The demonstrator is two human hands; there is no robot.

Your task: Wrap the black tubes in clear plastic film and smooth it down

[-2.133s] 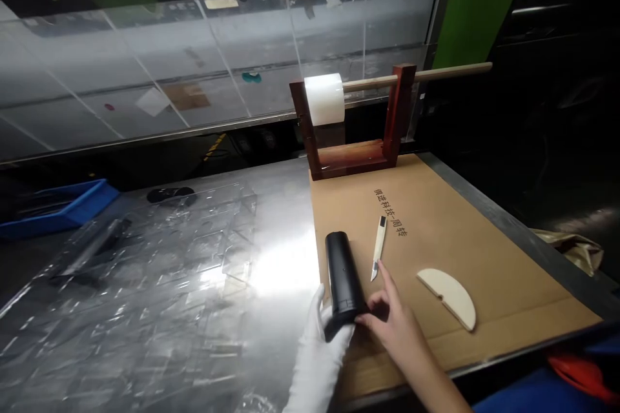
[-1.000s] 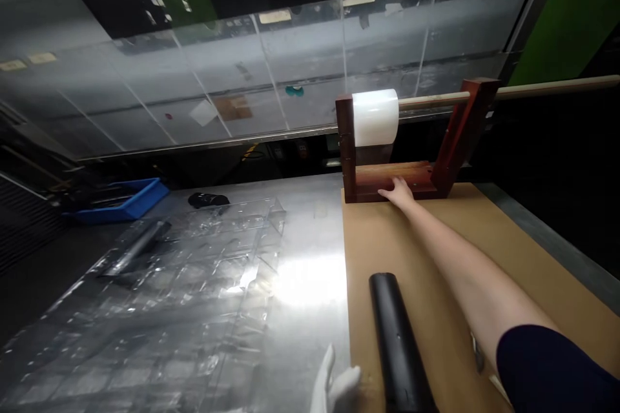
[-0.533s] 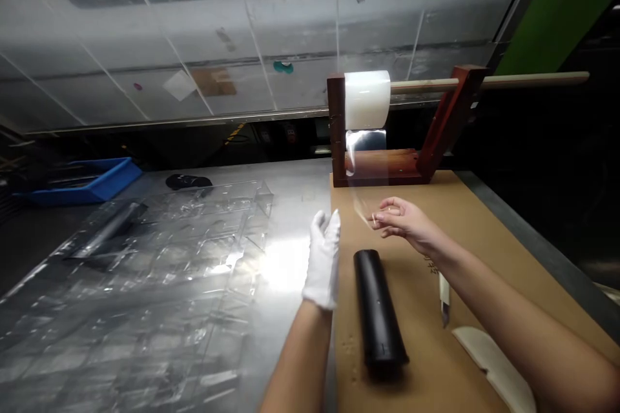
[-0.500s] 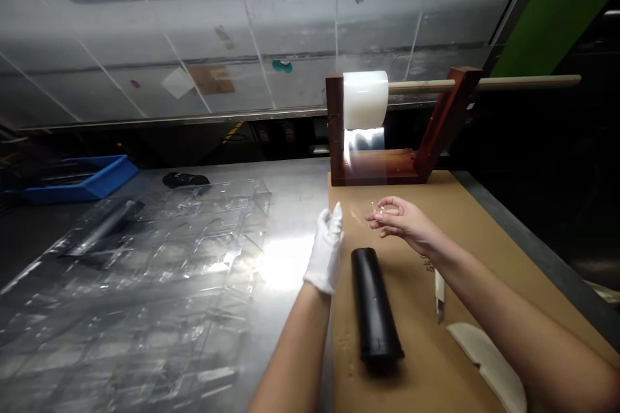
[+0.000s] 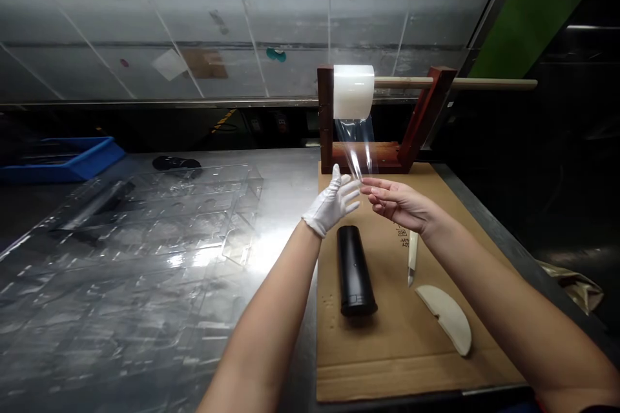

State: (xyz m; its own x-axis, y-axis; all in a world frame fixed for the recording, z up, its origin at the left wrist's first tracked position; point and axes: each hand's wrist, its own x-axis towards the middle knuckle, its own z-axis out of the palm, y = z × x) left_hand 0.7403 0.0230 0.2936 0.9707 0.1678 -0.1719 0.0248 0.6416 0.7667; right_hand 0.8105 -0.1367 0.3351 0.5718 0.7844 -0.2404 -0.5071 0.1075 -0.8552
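Note:
A roll of clear plastic film (image 5: 353, 91) hangs on a rod in a reddish wooden stand, its loose strip (image 5: 357, 148) running down toward me. My bare right hand (image 5: 400, 203) pinches the strip's lower end between thumb and fingers. Beside it, my left hand (image 5: 332, 202) in a white glove is open, fingers spread close to the film; whether they touch it I cannot tell. Below both hands a black half-round casing (image 5: 356, 271) lies on the cardboard sheet (image 5: 387, 361). A white-handled knife (image 5: 412, 258) and a cream half-disc piece (image 5: 446, 319) lie to its right.
Clear plastic trays (image 5: 159, 258) cover the left of the metal table (image 5: 285, 187). At the far left stands a blue bin (image 5: 92, 158), with a dark object (image 5: 177, 164) to its right. The wooden stand (image 5: 325, 119) and its protruding rod (image 5: 494, 84) occupy the back.
My right hand has taken hold of the film's end and drawn the strip out toward me. My left hand has opened its fingers and moved up near it. The view has shifted slightly.

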